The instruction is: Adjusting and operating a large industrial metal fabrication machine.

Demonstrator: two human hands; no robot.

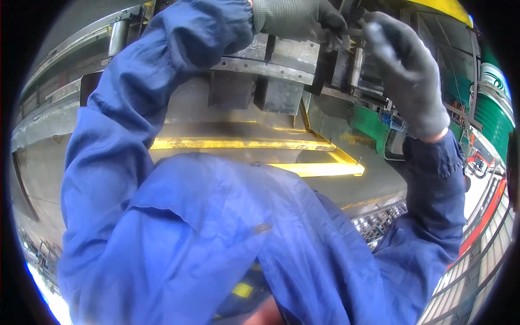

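Head view, left to right: I see the gloved left hand (pixel 298 19), fingers bent, then a shiny metal cylinder (pixel 357 67) just below the gap between both hands' fingertips, then the gloved right hand (pixel 407 73), fingers curled. I cannot tell whether either grasps anything.

The grey-gloved left hand (pixel 297 19) and grey-gloved right hand (pixel 410 78) sit close together near an upright metal cylinder (pixel 357 67), beside a drilled steel bar (pixel 264 68), with a yellow metal frame (pixel 244 143) lower in view and blue sleeves (pixel 122 111) on both arms.
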